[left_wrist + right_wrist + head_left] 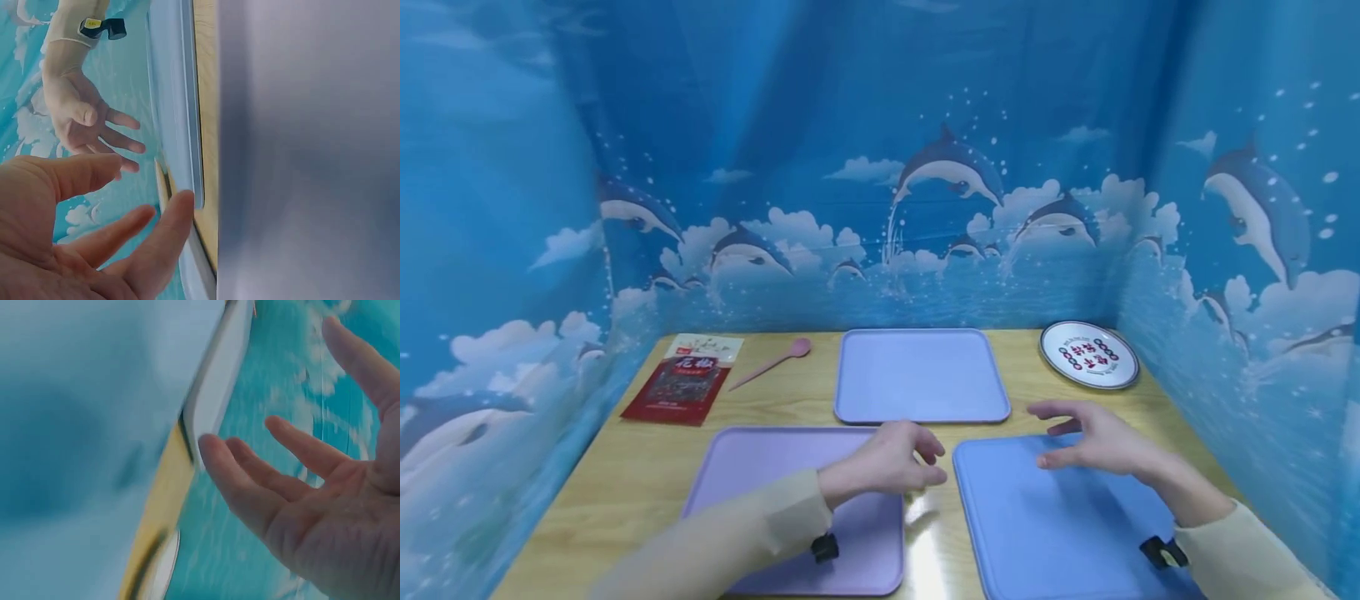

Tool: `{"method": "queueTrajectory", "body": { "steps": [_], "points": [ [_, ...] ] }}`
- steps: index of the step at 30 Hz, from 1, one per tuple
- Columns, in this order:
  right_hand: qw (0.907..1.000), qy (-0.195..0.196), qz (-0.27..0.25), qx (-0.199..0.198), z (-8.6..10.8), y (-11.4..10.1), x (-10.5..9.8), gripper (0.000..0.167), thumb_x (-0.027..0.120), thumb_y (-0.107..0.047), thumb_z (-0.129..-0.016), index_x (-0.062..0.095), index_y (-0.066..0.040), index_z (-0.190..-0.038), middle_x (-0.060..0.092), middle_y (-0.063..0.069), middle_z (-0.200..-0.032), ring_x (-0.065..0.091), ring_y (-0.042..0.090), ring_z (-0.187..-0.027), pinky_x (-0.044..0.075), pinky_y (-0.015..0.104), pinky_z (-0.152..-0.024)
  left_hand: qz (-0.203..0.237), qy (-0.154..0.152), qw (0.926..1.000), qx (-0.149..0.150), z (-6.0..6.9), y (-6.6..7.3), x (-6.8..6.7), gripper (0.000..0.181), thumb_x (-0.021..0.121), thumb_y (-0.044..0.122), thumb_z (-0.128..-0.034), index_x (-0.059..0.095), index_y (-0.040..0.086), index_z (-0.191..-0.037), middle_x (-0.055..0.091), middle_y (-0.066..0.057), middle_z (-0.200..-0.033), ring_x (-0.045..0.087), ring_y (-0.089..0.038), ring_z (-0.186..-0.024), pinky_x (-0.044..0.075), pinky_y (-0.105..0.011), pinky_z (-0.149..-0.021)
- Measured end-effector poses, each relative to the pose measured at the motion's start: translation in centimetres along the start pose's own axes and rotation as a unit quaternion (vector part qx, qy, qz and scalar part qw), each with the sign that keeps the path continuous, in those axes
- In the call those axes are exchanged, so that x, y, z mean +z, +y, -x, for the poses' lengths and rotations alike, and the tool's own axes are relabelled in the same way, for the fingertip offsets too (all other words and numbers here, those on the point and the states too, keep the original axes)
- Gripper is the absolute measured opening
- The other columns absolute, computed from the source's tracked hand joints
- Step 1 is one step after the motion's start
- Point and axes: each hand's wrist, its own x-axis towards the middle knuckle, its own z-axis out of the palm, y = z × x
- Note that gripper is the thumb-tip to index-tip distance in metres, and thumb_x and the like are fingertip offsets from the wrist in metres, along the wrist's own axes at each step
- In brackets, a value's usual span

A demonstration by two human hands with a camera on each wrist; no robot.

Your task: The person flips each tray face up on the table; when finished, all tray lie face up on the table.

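Note:
My left hand (891, 460) hovers over the right side of the purple tray (752, 458), its fingers loosely bent with nothing between them. Over the blue tray (1022, 533) my right hand (1097, 440) is held up, fingers spread and empty. In the left wrist view the left hand (94, 231) has thumb and fingers apart, and the right hand (78, 115) shows beyond it. The right wrist view shows the right hand (312, 494) with its palm bare. Neither hand touches a tray.
A pale lavender tray (921, 375) lies at the back middle. To its left are a pink spoon (782, 358) and a red packet of Sichuan pepper (681, 379). A round white plate (1090, 356) with red lettering sits back right. Dolphin-printed curtains (865, 167) enclose the wooden table (595, 492).

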Motion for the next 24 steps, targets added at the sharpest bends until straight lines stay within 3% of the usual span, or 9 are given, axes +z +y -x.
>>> {"method": "queueTrajectory", "body": {
  "steps": [6, 9, 15, 20, 24],
  "points": [
    [0.9975, 0.013, -0.049, 0.049, 1.0, 2.4, -3.2, 0.088, 0.086, -0.021, -0.101, 0.037, 0.008, -0.169, 0.054, 0.041, -0.16, 0.076, 0.042, -0.131, 0.069, 0.035, -0.097, -0.045, -0.006, 0.9988, -0.02, -1.6, 0.7, 1.6, 0.057, 0.093, 0.036, -0.0879, 0.077, 0.012, -0.138, 0.083, -0.012, -0.128, 0.077, -0.027, -0.12, 0.065, -0.044, -0.107],
    [0.9967, 0.034, -0.009, 0.074, 1.7, 3.6, -4.3, 0.09, 0.086, -0.025, -0.101, 0.038, 0.01, -0.168, 0.054, 0.043, -0.158, 0.077, 0.041, -0.127, 0.07, 0.034, -0.092, -0.076, -0.004, 0.997, -0.018, -2.4, 1.2, 2.1, 0.067, 0.094, 0.039, -0.086, 0.074, 0.013, -0.144, 0.083, -0.011, -0.128, 0.076, -0.022, -0.118, 0.064, -0.039, -0.106],
    [0.9899, 0.042, 0.058, 0.122, 2.8, 5.9, -5.4, 0.095, 0.089, -0.028, -0.098, 0.037, 0.015, -0.165, 0.052, 0.049, -0.155, 0.076, 0.048, -0.124, 0.071, 0.042, -0.087, -0.085, -0.005, 0.9962, -0.019, -3.2, 2.3, 2.7, 0.07, 0.095, 0.036, -0.0849, 0.072, 0.01, -0.146, 0.081, -0.004, -0.104, 0.064, -0.012, -0.087, 0.061, -0.03, -0.099],
    [0.9814, 0.033, 0.098, 0.162, 3.4, 7.0, -5.3, 0.1, 0.095, -0.036, -0.091, 0.043, 0.015, -0.161, 0.049, 0.051, -0.154, 0.072, 0.052, -0.121, 0.071, 0.045, -0.078, -0.095, 0.0, 0.9955, -0.006, -3.2, 2.5, 2.7, 0.06, 0.097, 0.035, -0.0847, 0.079, 0.012, -0.137, 0.084, -0.002, -0.122, 0.067, -0.008, -0.095, 0.061, -0.029, -0.102],
    [0.9758, 0.035, 0.124, 0.177, 3.5, 7.6, -5.0, 0.102, 0.099, -0.042, -0.085, 0.05, 0.014, -0.155, 0.05, 0.052, -0.151, 0.065, 0.063, -0.124, 0.07, 0.049, -0.077, -0.083, -0.004, 0.9965, -0.003, -3.2, 2.4, 2.7, 0.053, 0.096, 0.036, -0.0859, 0.082, 0.014, -0.132, 0.083, -0.002, -0.132, 0.069, -0.008, -0.106, 0.061, -0.031, -0.107]
  ]
}}
